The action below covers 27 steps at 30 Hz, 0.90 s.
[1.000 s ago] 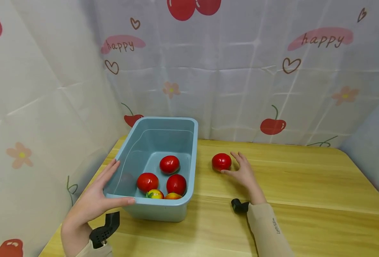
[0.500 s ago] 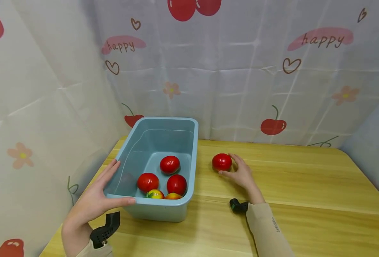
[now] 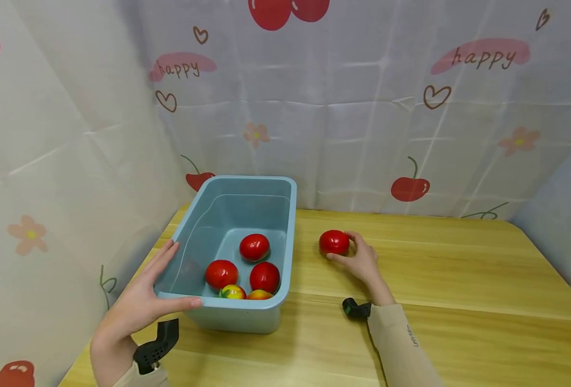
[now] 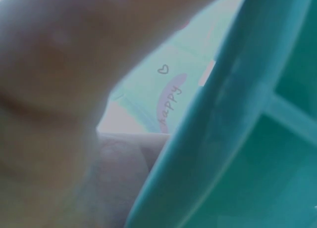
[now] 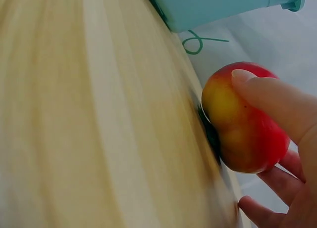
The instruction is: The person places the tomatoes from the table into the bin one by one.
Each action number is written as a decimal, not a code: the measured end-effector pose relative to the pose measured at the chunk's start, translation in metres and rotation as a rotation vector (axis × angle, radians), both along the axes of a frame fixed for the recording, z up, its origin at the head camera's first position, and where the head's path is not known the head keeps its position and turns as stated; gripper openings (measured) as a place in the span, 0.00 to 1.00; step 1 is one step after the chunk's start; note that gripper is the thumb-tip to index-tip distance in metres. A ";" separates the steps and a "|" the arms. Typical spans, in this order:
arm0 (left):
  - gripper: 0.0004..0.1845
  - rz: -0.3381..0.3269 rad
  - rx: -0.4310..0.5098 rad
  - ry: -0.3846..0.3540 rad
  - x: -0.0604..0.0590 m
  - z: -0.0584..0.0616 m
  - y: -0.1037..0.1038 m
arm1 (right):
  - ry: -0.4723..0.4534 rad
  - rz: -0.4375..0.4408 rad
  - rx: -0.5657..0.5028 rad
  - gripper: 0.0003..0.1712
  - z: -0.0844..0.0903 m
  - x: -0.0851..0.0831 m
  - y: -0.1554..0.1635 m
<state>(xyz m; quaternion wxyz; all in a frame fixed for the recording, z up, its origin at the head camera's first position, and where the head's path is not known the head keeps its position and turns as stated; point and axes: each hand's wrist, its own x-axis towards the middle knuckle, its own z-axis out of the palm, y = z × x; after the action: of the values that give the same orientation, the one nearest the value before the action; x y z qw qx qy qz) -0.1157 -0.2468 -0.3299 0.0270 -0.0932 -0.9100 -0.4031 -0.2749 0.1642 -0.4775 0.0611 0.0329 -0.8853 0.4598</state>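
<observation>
My left hand [image 3: 137, 303] rests against the near-left corner of a light blue plastic bin [image 3: 292, 231]. Its thumb lies along the front rim and its straight fingers reach along the left side; the left wrist view shows the bin's rim [image 4: 208, 124] close beside the hand. Right of the bin, my right hand [image 3: 362, 263] grips a shiny red apple [image 3: 334, 242] at table level. In the right wrist view the apple [image 5: 242, 119] has a yellow patch, with the thumb on one side and fingers partly hidden on the other.
Inside the bin lie several red fruits, such as the rear one [image 3: 254, 247], with a yellow fruit [image 3: 232, 292] and an orange one [image 3: 259, 294] near the front wall. A printed curtain [image 3: 338, 118] hangs behind the wooden table [image 3: 459, 279].
My right hand has moved slightly left, and its thumb and fingers have come around the apple. The left hand and bin have stayed in place.
</observation>
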 end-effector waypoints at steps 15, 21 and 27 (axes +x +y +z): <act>0.55 0.002 -0.015 0.005 -0.001 0.000 0.000 | -0.078 0.003 -0.237 0.50 0.023 0.009 0.001; 0.55 0.001 -0.016 -0.003 0.000 0.001 0.000 | -0.040 0.005 -0.266 0.48 0.043 0.017 -0.004; 0.55 0.002 -0.017 -0.004 0.000 0.001 0.000 | 0.015 0.043 -0.312 0.46 0.067 0.026 -0.009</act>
<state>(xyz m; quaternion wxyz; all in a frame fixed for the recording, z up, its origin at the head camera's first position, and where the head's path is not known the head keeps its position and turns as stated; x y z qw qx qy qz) -0.1156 -0.2464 -0.3287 0.0247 -0.0919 -0.9136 -0.3954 -0.2488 0.1553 -0.4110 0.0621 0.0451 -0.8019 0.5925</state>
